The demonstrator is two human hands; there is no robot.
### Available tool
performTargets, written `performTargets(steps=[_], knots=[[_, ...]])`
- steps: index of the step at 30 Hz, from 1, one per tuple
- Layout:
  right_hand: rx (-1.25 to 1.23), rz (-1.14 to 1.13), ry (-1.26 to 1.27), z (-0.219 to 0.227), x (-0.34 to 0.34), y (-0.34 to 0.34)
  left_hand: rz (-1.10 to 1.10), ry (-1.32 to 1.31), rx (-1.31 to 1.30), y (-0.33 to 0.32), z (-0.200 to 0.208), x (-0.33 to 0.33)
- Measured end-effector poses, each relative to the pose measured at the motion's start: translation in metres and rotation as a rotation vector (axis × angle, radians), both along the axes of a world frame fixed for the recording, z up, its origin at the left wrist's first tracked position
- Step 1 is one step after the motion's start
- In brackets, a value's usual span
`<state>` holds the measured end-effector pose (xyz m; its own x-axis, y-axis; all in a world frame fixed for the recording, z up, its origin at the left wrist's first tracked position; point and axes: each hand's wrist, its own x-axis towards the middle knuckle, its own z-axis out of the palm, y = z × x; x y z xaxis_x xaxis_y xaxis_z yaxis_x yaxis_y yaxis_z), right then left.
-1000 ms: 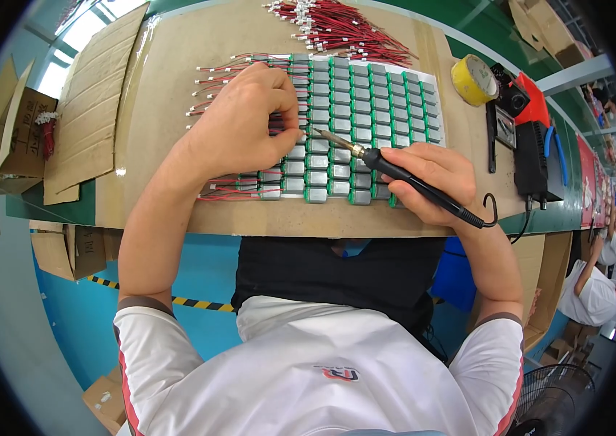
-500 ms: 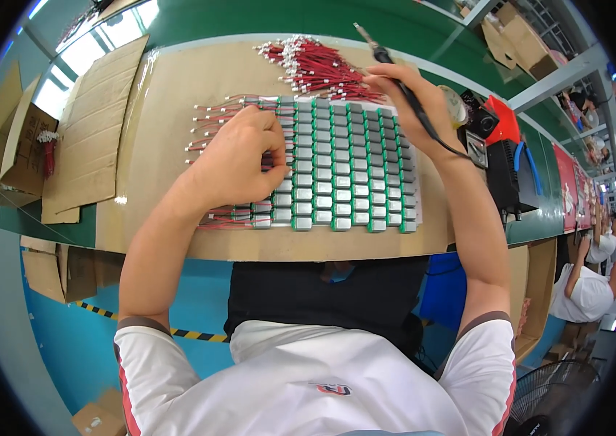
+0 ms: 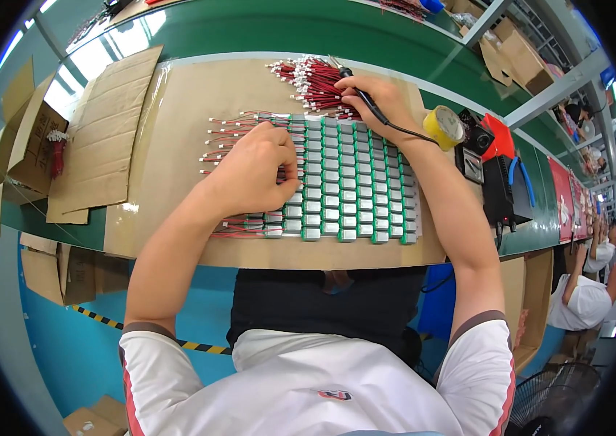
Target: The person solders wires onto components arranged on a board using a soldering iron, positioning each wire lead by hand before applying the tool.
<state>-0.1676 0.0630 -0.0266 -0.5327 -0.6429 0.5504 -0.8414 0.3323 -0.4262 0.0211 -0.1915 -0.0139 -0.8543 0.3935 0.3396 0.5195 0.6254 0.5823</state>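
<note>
"Soldering iron (image 3: 370, 104) aslant: why?"
"Right hand (image 3: 389, 102) holds it, perhaps freeing fingertips for the red wires (image 3: 319, 83) alongside."
"Left hand (image 3: 253, 171)?"
"Fingers narrowed at battery cells (image 3: 330, 176), presumably rowed for reach; what they grip, I can't tell."

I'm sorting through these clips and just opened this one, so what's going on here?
A person's right hand holds a soldering iron by its black handle, at a pile of red wires with white ends. The left hand is at the left part of a grid of grey-and-green blocks, fingertips together; whether it pinches anything is hidden. Red leads stick out leftward there.
</note>
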Motion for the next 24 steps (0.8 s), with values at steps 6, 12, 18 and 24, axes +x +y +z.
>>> performTargets(steps=[6,12,18,24], knots=[[-0.003,-0.028,0.033,0.006,0.001,0.006,-0.009,0.026,-0.002,-0.001,-0.002,-0.002],[-0.089,-0.066,-0.065,0.015,0.011,0.007,-0.003,0.029,-0.008,-0.002,-0.002,-0.002],[-0.315,-0.179,-0.294,0.018,0.017,0.011,-0.005,0.034,-0.005,-0.001,-0.003,-0.003],[-0.332,-0.152,-0.293,0.029,0.029,0.015,-0.008,0.014,-0.011,-0.002,-0.003,0.000]])
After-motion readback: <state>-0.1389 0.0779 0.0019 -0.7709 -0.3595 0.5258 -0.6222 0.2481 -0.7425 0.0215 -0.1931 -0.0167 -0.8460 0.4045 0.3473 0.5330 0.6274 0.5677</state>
